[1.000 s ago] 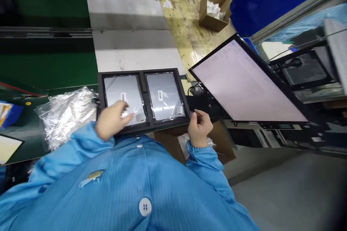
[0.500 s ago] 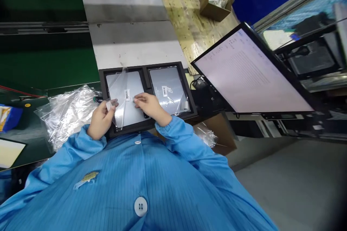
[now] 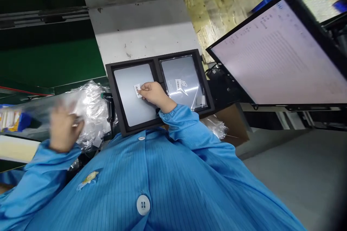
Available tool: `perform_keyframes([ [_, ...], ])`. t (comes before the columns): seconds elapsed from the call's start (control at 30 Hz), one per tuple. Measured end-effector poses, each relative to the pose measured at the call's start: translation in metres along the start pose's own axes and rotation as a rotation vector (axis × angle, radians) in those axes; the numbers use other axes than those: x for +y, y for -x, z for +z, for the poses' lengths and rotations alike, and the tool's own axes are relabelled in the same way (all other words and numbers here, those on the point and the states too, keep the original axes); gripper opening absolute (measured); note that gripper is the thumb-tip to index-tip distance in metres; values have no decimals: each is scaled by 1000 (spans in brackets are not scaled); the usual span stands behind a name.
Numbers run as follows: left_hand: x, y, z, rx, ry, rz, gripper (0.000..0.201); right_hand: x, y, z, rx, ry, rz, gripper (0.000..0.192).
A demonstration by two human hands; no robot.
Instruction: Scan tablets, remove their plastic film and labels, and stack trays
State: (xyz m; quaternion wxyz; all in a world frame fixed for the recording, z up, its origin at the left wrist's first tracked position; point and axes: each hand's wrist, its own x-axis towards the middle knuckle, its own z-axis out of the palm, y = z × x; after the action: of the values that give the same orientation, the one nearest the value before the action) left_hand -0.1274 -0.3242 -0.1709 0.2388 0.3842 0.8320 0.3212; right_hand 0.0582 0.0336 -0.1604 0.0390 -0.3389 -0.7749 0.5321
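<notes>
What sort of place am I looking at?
Likely a factory workstation: a black tray holds two flat grey panels, with a monitor and heaped clear plastic nearby.

My left hand (image 3: 63,126) smears with motion blur, while my right hand (image 3: 153,94) looks fairly crisp. Just right of it, glare streaks the wrapped panel (image 3: 184,75). Crumpled plastic (image 3: 93,106) beside my left hand glints brightly. Ahead, a shadow band dims the white board (image 3: 146,25). Rightward, the screen (image 3: 282,54) glows pale, stretched by lens distortion.
</notes>
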Motion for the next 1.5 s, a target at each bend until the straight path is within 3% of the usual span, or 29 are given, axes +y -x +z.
perform_keyframes([
  [0.07, -4, -3, 30, -121, -117, -144, 64, -2, 7, -7, 10, -8, -5, 28],
  [0.13, 1, -11, 47, -210, -173, -250, 70, -2, 19, -19, 15, -33, -3, 32],
  [0.17, 9, -17, 48, -204, -180, -273, 67, -1, 26, -27, 18, -59, 3, 35],
  [0.23, 37, -33, 41, -16, -204, -246, 57, 4, 39, -43, 44, -123, 32, 38],
  [0.3, 81, -56, 38, 206, -199, -58, 50, 12, 50, -58, 112, -161, 80, 38],
  [0.33, 107, -71, 43, 168, -164, 139, 44, 15, 52, -65, 155, -155, 103, 37],
  [0.37, 133, -88, 53, -23, -151, 349, 37, 19, 54, -72, 195, -133, 121, 37],
  [0.43, 178, -122, 84, -360, -200, 630, 32, 23, 53, -84, 240, -50, 123, 36],
  [0.53, 218, -162, 130, -544, -281, 805, 30, 20, 48, -98, 233, 134, 95, 32],
  [0.6, 225, -177, 141, -574, -305, 859, 31, 14, 46, -101, 249, 258, 117, 30],
  [0.67, 221, -182, 134, -550, -304, 908, 33, 7, 44, -97, 263, 332, 135, 30],
  [0.73, 208, -179, 113, -422, -251, 983, 34, -3, 40, -84, 218, 333, 112, 31],
  [0.87, 180, -156, 74, 75, -46, 1087, 22, -26, 31, -50, 125, 253, 34, 30],
  [0.93, 174, -142, 71, 202, -20, 1027, 19, -32, 30, -44, 134, 230, 7, 32],
  [0.97, 173, -136, 73, 186, -44, 963, 21, -32, 32, -47, 141, 223, -6, 31],
  [1.03, 176, -130, 83, 12, -146, 801, 31, -25, 41, -65, 157, 219, -28, 26],
  [1.13, 182, -132, 99, -321, -300, 615, 48, 5, 68, -118, 242, 239, -19, 18],
  [1.23, 196, -132, 108, -396, -338, 533, 51, 50, 99, -178, 441, 217, 26, 20],
  [1.3, 224, -126, 121, -340, -348, 488, 50, 80, 111, -211, 538, 136, 27, 27],
  [1.37, 270, -120, 148, -311, -369, 446, 47, 104, 114, -235, 571, 36, 10, 34],
  [1.5, 368, -132, 236, -429, -530, 317, 34, 124, 95, -259, 469, -144, -31, 45],
])
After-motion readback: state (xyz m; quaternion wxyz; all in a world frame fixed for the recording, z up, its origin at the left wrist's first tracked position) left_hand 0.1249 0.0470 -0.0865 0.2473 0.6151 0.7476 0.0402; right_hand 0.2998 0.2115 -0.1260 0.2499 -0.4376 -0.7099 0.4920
